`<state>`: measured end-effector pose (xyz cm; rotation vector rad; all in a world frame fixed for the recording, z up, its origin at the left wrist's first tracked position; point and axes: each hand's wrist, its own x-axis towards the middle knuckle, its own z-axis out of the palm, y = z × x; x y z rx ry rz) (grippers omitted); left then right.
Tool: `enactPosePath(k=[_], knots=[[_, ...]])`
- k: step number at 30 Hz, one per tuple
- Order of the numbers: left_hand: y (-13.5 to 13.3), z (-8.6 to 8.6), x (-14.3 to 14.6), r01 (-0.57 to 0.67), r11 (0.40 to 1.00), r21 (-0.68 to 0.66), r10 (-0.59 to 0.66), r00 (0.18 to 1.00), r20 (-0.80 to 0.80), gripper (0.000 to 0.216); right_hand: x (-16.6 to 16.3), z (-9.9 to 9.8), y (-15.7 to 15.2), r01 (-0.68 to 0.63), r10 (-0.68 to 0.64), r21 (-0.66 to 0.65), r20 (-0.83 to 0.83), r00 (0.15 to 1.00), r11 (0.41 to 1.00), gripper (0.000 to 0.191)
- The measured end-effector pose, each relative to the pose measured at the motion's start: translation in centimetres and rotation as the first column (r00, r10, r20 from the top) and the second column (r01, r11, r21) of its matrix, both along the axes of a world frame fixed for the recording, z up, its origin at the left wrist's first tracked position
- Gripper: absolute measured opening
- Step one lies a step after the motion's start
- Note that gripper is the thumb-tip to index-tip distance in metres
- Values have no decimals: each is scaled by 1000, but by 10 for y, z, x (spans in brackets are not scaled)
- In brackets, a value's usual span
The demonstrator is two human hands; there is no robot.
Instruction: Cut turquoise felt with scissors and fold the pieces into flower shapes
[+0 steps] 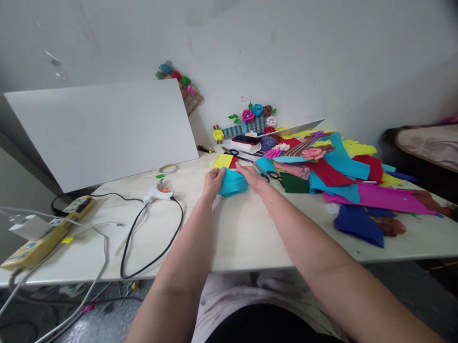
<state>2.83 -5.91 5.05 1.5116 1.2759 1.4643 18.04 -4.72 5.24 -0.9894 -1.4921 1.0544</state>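
A piece of light-blue crepe paper (232, 184) is between my two hands, just above the table. My left hand (213, 183) pinches its left edge, thumb on top. My right hand (251, 176) grips the right side, its fingers partly hidden by the hand itself. Behind the paper lie a yellow paper piece (223, 160) and a bit of red paper (233, 162). Black-handled scissors (273, 175) rest right of my right hand, and a second pair of scissors (231, 151) lies farther back.
Coloured crepe paper (353, 194) is heaped on the right. On the left are a glue gun (157, 194) with a looping black cord, a tape roll (168, 168) and a power strip (52, 237). A white board (109, 131) and a flower-decorated guitar shape (246, 127) lean against the wall.
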Motion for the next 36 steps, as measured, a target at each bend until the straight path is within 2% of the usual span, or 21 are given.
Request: enactPosePath(k=[3, 8, 12, 16, 24, 31, 36], knots=[[1, 1, 0, -31, 999, 19, 31, 1000, -1, 35, 3, 4, -3, -52, 49, -35, -77, 996, 998, 43], [3, 1, -1, -79, 996, 43, 80, 997, -10, 32, 6, 7, -8, -96, 96, -32, -28, 995, 995, 31], [1, 3, -1, -85, 996, 35, 84, 996, 14, 32, 5, 8, -9, -33, 35, -40, 48, 998, 999, 36], [-2, 3, 0, -82, 996, 33, 82, 997, 10, 34, 5, 9, -11, 43, -47, 36, 122, 991, 998, 40], [1, 0, 1, -49, 999, 23, 49, 999, -16, 38, 4, 1, 0, 40, -54, 84, 164, 985, 996, 43], [-3, 2, 2, -24, 1000, -16, 25, 999, 48, 38, 3, -1, 3, 38, -61, 136, 165, 984, 990, 47], [0, -1, 1, 18, 999, -31, -11, 975, 221, 41, 1, 2, -2, 63, -83, 136, 150, 985, 989, 50]])
